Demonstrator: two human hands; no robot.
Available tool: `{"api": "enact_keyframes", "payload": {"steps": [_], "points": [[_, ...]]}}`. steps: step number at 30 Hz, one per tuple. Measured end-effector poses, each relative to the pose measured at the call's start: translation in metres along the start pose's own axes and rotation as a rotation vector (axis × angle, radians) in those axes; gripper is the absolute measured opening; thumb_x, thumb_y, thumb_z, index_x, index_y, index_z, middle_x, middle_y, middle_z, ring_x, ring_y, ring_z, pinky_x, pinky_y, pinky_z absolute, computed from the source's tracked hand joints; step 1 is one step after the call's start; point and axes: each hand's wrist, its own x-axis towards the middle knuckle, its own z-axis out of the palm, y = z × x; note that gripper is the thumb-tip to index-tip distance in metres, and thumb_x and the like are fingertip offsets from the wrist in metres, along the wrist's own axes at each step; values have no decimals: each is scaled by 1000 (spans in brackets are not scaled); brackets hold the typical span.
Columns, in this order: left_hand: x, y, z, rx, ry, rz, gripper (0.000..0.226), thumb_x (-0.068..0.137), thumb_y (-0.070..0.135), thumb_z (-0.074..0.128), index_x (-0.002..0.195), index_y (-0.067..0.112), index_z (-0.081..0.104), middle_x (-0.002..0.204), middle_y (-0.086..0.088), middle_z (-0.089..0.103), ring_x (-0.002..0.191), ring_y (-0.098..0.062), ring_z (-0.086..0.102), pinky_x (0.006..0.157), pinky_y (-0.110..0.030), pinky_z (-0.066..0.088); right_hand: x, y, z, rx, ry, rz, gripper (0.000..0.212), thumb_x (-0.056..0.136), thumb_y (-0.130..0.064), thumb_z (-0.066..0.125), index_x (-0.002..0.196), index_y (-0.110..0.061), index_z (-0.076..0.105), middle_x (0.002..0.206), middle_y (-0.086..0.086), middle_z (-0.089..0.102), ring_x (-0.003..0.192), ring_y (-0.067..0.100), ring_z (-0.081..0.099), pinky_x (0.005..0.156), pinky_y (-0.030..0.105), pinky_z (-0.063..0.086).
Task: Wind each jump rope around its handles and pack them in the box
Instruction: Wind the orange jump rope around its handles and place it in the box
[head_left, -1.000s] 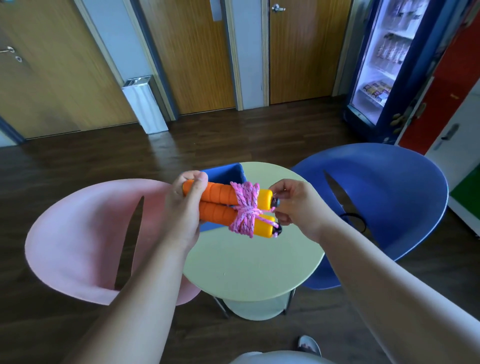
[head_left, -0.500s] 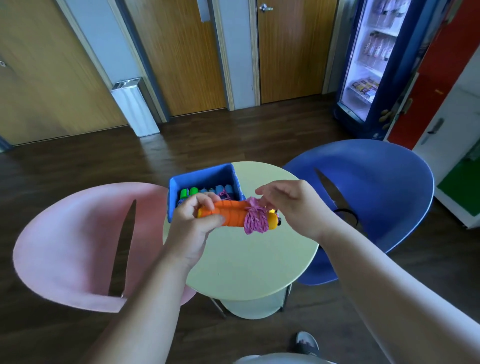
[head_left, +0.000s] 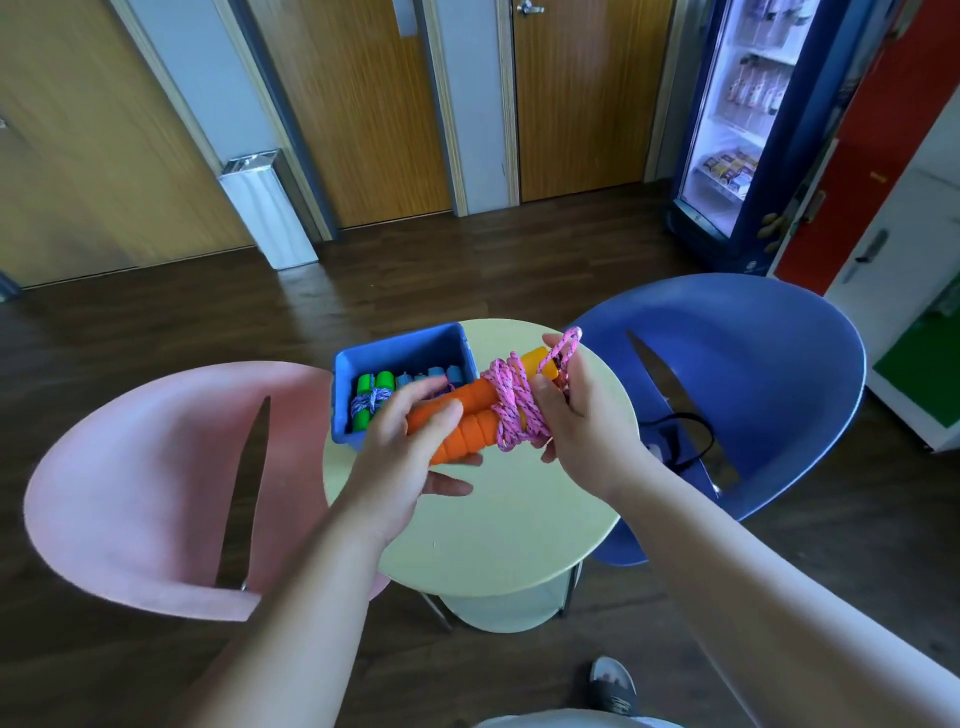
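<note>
I hold a jump rope with two orange handles (head_left: 470, 423) side by side above the round table. Pink cord (head_left: 511, 410) is wound around their yellow-tipped far ends. My left hand (head_left: 410, 441) grips the near ends of the handles. My right hand (head_left: 576, 415) clasps the wound cord, with a loose pink loop (head_left: 567, 343) sticking up over its fingers. Behind the handles a blue box (head_left: 400, 353) stands on the table. It holds a wound green-handled rope (head_left: 371, 397) and light blue handles (head_left: 439, 374).
The pale green round table (head_left: 498, 530) stands between a pink chair (head_left: 140, 493) on the left and a blue chair (head_left: 743, 374) on the right. A black cord (head_left: 680, 441) lies on the blue chair. My shoe (head_left: 613, 686) shows on the dark wood floor.
The handles have tilted from level to slanting up toward the right. My right hand moved from the handle tips onto the wound cord, and a loose loop now rises above it.
</note>
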Motion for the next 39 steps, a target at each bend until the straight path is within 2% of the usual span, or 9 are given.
{"api": "enact_keyframes", "payload": {"steps": [5, 8, 14, 17, 20, 22, 26, 32, 39], "points": [[16, -18, 1, 203, 352, 78, 17, 94, 49, 70, 80, 38, 69, 79, -4, 72, 47, -21, 62, 42, -27, 42, 2, 17, -1, -175, -104, -100, 34, 104, -47, 49, 137, -42, 41, 118, -6, 56, 87, 13, 67, 68, 21, 48], [13, -14, 2, 215, 361, 91, 13, 93, 42, 74, 82, 36, 71, 85, 2, 72, 52, -16, 66, 42, -27, 46, 3, 19, 2, -20, -155, -94, 29, 102, -48, 56, 129, -41, 48, 118, -3, 56, 92, 17, 67, 67, 24, 53], [10, -4, 7, 100, 296, 37, 9, 92, 28, 77, 95, 26, 69, 101, -1, 73, 79, -23, 72, 55, -32, 53, 1, 10, -1, 169, -242, -60, 34, 97, -43, 61, 128, -30, 52, 78, -13, 60, 58, 14, 57, 46, 33, 52], [14, -5, 0, 88, 162, 36, 19, 93, 29, 75, 110, 31, 70, 116, 3, 71, 101, -23, 73, 77, -40, 62, 7, 7, -3, 214, -214, -81, 28, 102, -23, 60, 127, -12, 51, 81, -5, 60, 55, 3, 57, 46, 19, 46], [21, 6, -4, 492, 184, 277, 31, 93, 42, 69, 123, 35, 65, 120, 23, 61, 116, -7, 63, 99, -35, 55, 11, 10, -1, 257, -148, -18, 22, 104, -12, 58, 124, -6, 50, 78, -6, 57, 52, -3, 58, 46, 10, 42], [22, 18, 4, 661, 289, 579, 29, 96, 32, 67, 124, 23, 68, 113, 29, 55, 108, 3, 57, 94, -21, 50, 14, 13, 3, 241, -128, -2, 21, 103, -14, 60, 121, -11, 48, 78, -7, 56, 52, -5, 57, 47, 11, 42], [18, 33, 37, 749, 41, 806, 34, 94, 35, 70, 122, 17, 75, 109, 0, 60, 88, -4, 58, 82, -20, 50, 19, 19, 10, 127, -105, 11, 24, 101, -16, 63, 117, -18, 46, 90, 0, 61, 73, 8, 61, 58, 32, 52], [21, 30, 60, 731, -121, 658, 10, 84, 19, 85, 92, 14, 82, 86, -1, 66, 65, -10, 62, 53, -12, 49, 22, 19, 10, -16, -146, 15, 19, 94, -9, 60, 106, -18, 47, 100, -1, 57, 78, 9, 64, 57, 20, 50], [31, 40, 38, 699, 60, 417, 18, 82, 17, 86, 77, 32, 78, 69, 19, 72, 64, 4, 67, 64, -16, 51, 20, 11, -13, 310, -159, 110, 37, 96, -21, 71, 119, -15, 43, 77, 1, 50, 51, 13, 42, 41, 23, 33]]}}
